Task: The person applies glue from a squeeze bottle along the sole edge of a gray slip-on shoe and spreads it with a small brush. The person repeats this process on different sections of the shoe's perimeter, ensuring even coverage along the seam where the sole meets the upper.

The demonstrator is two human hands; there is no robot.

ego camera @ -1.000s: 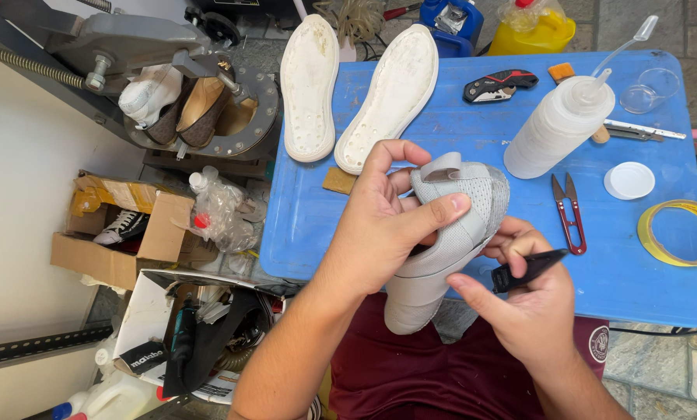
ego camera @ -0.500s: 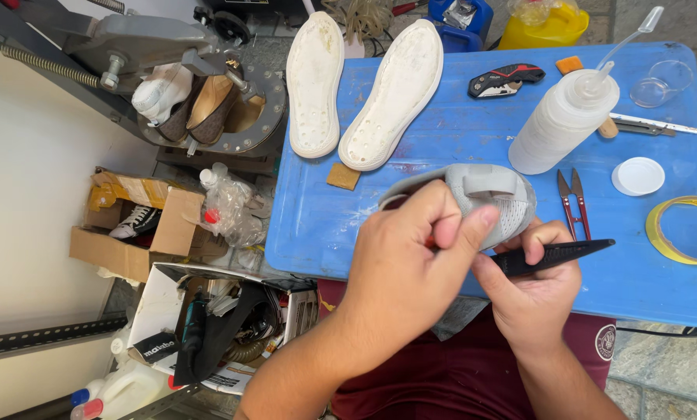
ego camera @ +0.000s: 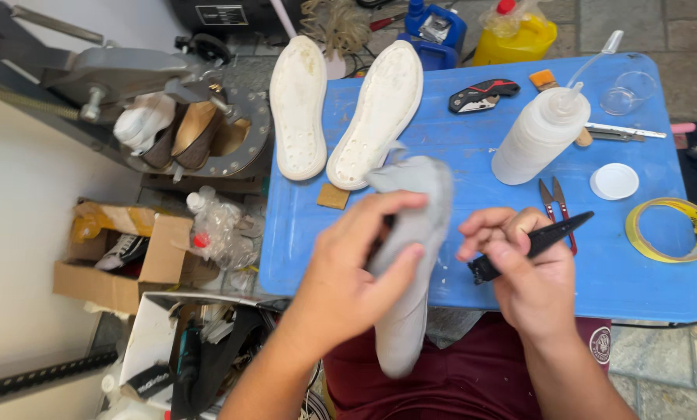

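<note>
My left hand (ego camera: 356, 272) grips a pale grey shoe upper (ego camera: 412, 257), blurred, with its length running from the blue table (ego camera: 457, 187) down to my lap. My right hand (ego camera: 523, 268) is just right of the shoe and holds a slim black tool (ego camera: 539, 243) that points up and to the right. Two white soles (ego camera: 341, 109) lie side by side at the table's far left, a little beyond the shoe. A small tan square (ego camera: 333, 196) sits near them.
On the table: a white squeeze bottle (ego camera: 541, 136), red-handled snips (ego camera: 557, 208), a white lid (ego camera: 614, 181), a yellow tape roll (ego camera: 670, 229), a black folding knife (ego camera: 482, 95), a clear cup (ego camera: 627, 92). A metal machine holding shoes (ego camera: 185, 132) and open boxes (ego camera: 123, 249) stand at left.
My left hand has turned the shoe from lying across the table to running lengthwise towards me. My right hand has drawn apart from the shoe, still holding the black tool.
</note>
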